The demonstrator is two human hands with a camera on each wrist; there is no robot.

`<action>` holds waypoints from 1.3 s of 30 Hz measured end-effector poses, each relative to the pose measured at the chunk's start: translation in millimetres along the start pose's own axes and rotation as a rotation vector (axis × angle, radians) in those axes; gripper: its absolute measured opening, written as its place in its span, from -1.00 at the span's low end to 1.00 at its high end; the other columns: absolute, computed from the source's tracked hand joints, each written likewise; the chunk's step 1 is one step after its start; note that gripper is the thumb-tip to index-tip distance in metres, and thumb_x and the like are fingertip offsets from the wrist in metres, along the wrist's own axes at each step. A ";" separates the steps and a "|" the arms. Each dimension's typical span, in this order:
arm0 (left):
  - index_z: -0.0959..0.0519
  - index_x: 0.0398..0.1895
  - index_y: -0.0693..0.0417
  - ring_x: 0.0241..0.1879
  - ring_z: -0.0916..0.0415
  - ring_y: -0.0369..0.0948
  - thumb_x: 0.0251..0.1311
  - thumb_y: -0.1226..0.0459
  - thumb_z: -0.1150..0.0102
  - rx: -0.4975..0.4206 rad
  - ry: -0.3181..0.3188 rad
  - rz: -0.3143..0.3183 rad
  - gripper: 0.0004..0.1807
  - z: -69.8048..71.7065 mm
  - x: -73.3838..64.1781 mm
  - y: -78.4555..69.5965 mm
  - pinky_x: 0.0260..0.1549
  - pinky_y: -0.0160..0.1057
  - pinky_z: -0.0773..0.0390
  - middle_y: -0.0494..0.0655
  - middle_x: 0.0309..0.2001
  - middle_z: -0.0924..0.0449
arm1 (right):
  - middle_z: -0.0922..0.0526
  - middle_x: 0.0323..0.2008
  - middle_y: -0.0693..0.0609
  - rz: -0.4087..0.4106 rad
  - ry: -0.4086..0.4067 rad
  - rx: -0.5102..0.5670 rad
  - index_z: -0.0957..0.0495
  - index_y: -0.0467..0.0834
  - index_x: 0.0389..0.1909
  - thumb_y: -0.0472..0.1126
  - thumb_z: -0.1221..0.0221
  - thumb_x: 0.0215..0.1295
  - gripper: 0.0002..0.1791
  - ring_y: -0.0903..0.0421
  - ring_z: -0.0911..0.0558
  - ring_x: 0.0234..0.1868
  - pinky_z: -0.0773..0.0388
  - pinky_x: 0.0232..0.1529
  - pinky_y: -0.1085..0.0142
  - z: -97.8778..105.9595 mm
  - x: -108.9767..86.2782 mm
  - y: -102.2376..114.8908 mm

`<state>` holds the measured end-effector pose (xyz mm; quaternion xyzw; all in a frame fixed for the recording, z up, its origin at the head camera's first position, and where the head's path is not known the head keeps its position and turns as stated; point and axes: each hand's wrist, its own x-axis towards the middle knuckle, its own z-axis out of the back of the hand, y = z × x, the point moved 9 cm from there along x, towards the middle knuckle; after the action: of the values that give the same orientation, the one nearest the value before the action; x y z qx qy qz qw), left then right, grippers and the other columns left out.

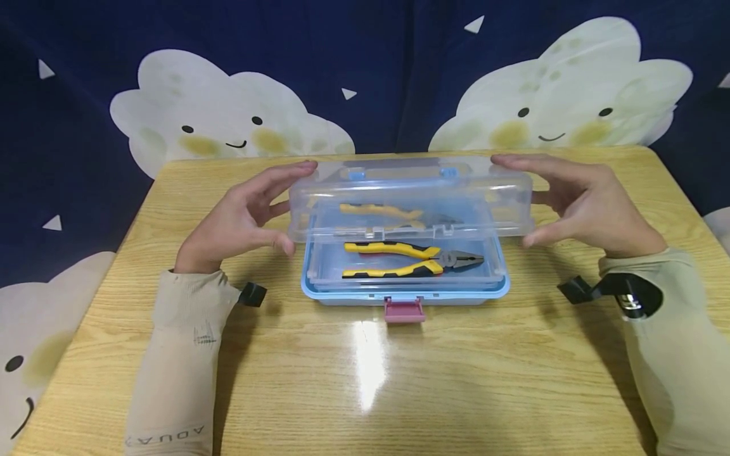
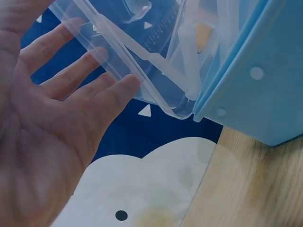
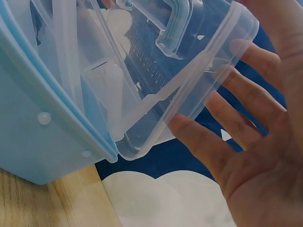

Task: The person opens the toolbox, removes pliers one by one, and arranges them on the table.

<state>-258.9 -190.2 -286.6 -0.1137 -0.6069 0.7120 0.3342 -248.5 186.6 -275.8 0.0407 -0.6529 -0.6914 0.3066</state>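
Note:
A light blue toolbox (image 1: 336, 297) stands on the table with its clear plastic lid (image 1: 410, 190) raised part way and tilted back. My left hand (image 1: 251, 209) holds the lid's left end, thumb at the front corner and fingers spread along the end wall. The right hand (image 1: 587, 206) grips the opposite end the same way. In both wrist views fingertips touch the see-through lid (image 2: 142, 85). Inside the box, pliers (image 1: 393, 259) with yellow and black handles lie in a clear tray (image 1: 319, 272), jaws towards the right. A second yellow handle (image 1: 376, 209) shows blurred through the lid.
A pink latch (image 1: 404, 310) hangs down at the toolbox's front. The wooden table (image 1: 456, 373) carries a bright reflection in front of it. Behind the table hangs a dark blue cloth (image 1: 393, 63) with smiling clouds. A small black device (image 1: 630, 297) is strapped to the right wrist.

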 end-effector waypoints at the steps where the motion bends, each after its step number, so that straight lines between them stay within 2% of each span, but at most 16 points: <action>1: -0.36 0.51 0.11 0.63 -0.11 -0.17 -0.14 0.45 -0.61 -0.009 -0.001 -0.007 0.02 0.1 -0.1 -0.4 0.48 -0.32 -0.35 -0.01 0.60 -0.23 | -0.44 0.47 -0.25 -0.007 -0.004 -0.008 -0.36 -0.55 0.36 -0.88 -0.41 -0.44 0.09 0.03 -0.51 0.44 -0.61 0.24 0.36 0.2 0.7 -0.1; 8: -0.35 0.52 0.10 0.63 -0.14 -0.16 -0.11 0.41 -0.60 -0.036 -0.026 -0.003 0.01 2.1 -0.1 -0.3 0.46 -0.33 -0.37 -0.01 0.60 -0.23 | -0.43 0.45 -0.33 -0.002 -0.045 0.036 -0.35 -0.60 0.33 -0.87 -0.42 -0.44 0.06 -0.02 -0.52 0.44 -0.61 0.28 0.32 1.6 4.5 0.9; 15: -0.35 0.52 0.05 0.60 -0.21 -0.13 -0.04 0.30 -0.60 -0.023 -0.073 0.017 -0.02 6.0 2.5 1.0 0.44 -0.34 -0.40 -0.04 0.59 -0.26 | -0.49 0.42 -0.27 0.002 -0.105 0.033 -0.38 -0.56 0.33 -0.80 -0.47 -0.39 0.03 -0.01 -0.51 0.45 -0.61 0.25 0.36 7.7 5.8 -2.1; 19: -0.35 0.52 0.05 0.59 -0.23 -0.12 -0.04 0.26 -0.59 -0.051 -0.083 -0.001 -0.03 7.3 4.6 0.8 0.43 -0.32 -0.42 -0.01 0.59 -0.27 | -0.53 0.39 -0.27 0.015 -0.149 0.048 -0.41 -0.56 0.31 -0.76 -0.50 -0.41 0.02 -0.01 -0.54 0.43 -0.64 0.21 0.35 11.7 7.1 -3.7; 26: -0.36 0.51 0.07 0.55 -0.30 -0.16 -0.02 0.14 -0.55 -0.083 -0.109 -0.038 -0.04 8.8 7.7 3.4 0.41 -0.30 -0.45 0.02 0.57 -0.29 | -0.61 0.29 -0.32 0.114 -0.172 0.145 -0.39 -0.67 0.24 -0.72 -0.52 -0.39 -0.03 -0.08 -0.64 0.32 -0.70 0.12 0.22 14.3 11.5 -4.9; 29: -0.35 0.53 0.05 0.53 -0.34 -0.17 -0.01 0.07 -0.52 -0.102 -0.124 -0.039 -0.03 8.9 9.0 6.0 0.38 -0.30 -0.48 0.03 0.56 -0.31 | -0.64 0.26 -0.30 0.131 -0.182 0.162 -0.38 -0.68 0.24 -0.73 -0.51 -0.35 -0.06 -0.08 -0.66 0.28 -0.71 0.09 0.21 15.4 11.6 -6.9; 35: -0.33 0.55 0.02 0.53 -0.36 -0.11 0.01 -0.07 -0.49 -0.044 -0.160 -0.008 0.00 11.0 9.8 9.7 0.27 -0.37 -0.56 0.01 0.55 -0.33 | -0.65 0.24 -0.30 0.172 -0.184 0.170 -0.38 -0.70 0.23 -0.70 -0.50 -0.27 -0.11 -0.08 -0.67 0.23 -0.72 0.08 0.23 15.5 12.7 -7.2; 39: -0.35 0.53 0.00 0.50 -0.40 -0.06 -0.03 -0.19 -0.45 -0.013 -0.200 -0.015 0.04 14.0 10.8 8.9 0.23 -0.38 -0.58 0.01 0.53 -0.36 | -0.67 0.22 -0.28 0.199 -0.197 0.173 -0.38 -0.67 0.25 -0.68 -0.49 -0.19 -0.15 -0.06 -0.67 0.26 -0.72 0.06 0.24 16.7 15.4 -5.9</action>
<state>-278.0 -194.9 -289.0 -0.0394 -0.6427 0.7134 0.2765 -270.8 193.7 -273.5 -0.0658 -0.7376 -0.5997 0.3034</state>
